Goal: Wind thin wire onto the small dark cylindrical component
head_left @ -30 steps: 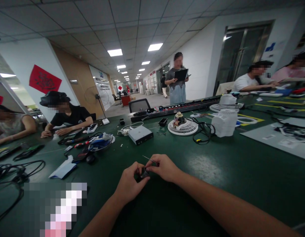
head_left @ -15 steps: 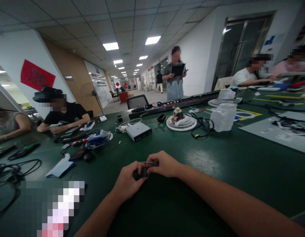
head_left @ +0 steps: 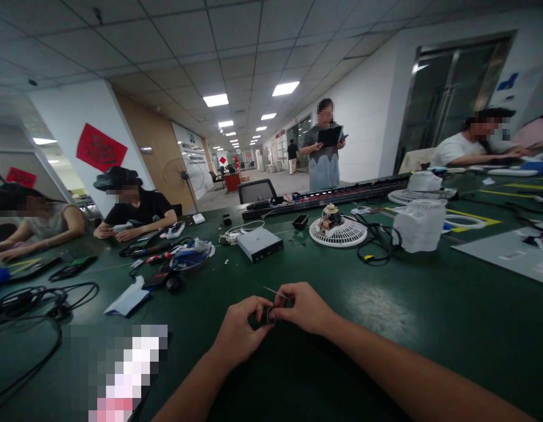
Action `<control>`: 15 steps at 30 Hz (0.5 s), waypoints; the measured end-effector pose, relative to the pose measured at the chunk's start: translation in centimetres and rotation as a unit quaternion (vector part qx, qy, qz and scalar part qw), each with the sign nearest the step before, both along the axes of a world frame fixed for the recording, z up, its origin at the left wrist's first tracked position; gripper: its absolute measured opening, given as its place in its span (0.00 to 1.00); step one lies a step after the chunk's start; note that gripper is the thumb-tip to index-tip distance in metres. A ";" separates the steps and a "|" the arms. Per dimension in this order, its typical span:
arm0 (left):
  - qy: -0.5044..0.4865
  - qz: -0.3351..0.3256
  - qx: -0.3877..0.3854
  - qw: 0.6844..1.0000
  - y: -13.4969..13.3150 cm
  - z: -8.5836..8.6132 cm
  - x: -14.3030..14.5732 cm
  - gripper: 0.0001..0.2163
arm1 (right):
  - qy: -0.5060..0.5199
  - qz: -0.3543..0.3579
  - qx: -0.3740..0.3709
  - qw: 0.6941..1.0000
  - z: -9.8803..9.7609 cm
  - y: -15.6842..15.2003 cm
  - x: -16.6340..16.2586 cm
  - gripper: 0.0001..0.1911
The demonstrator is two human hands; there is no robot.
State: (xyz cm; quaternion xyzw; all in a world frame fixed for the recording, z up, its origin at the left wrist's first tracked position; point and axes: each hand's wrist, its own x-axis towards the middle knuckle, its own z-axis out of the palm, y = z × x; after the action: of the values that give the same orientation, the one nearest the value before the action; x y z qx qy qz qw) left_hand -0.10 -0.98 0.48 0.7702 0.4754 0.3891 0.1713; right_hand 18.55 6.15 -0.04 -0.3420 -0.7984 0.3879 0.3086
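Observation:
Both my hands meet just above the green table point(head_left: 385, 305). My left hand point(head_left: 240, 331) is closed around a small dark cylindrical part point(head_left: 267, 316). My right hand point(head_left: 304, 308) pinches a thin metal rod or screwdriver shaft point(head_left: 275, 292) whose tip points up and to the left, and its fingers also touch the dark part. Most of the small part is hidden by my fingers.
Further back on the table lie a grey box-shaped drive point(head_left: 260, 243), a white fan grille with a motor point(head_left: 338, 230), a white fan housing point(head_left: 419, 224), black cables point(head_left: 38, 296), tools point(head_left: 166, 258) and a long power strip point(head_left: 337, 192). Other people sit at left and right; one stands behind.
The view has shifted slightly; my hands stay together on the small part. The thin rod in my right hand has tilted a little between frames.

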 end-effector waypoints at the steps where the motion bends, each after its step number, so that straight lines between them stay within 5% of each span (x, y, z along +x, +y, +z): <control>1: 0.000 -0.001 -0.004 1.000 0.0 0.0 0.0 0.12 | 0.008 0.012 -0.019 1.000 0.0 0.0 0.0 0.10; 9: -0.016 0.008 -0.020 1.000 0.1 -0.2 0.1 0.13 | 0.061 0.033 -0.175 0.982 -0.5 0.5 -0.3 0.10; 15: -0.022 0.024 0.026 0.999 0.1 -0.4 0.2 0.14 | 0.093 -0.024 -0.394 0.914 0.6 -0.8 -1.0 0.09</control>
State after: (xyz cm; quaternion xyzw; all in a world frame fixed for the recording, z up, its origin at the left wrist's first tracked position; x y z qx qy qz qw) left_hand 0.12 -0.87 0.04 0.7538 0.4796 0.4227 0.1520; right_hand 17.55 5.40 0.56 -0.4175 -0.5402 0.6933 0.2308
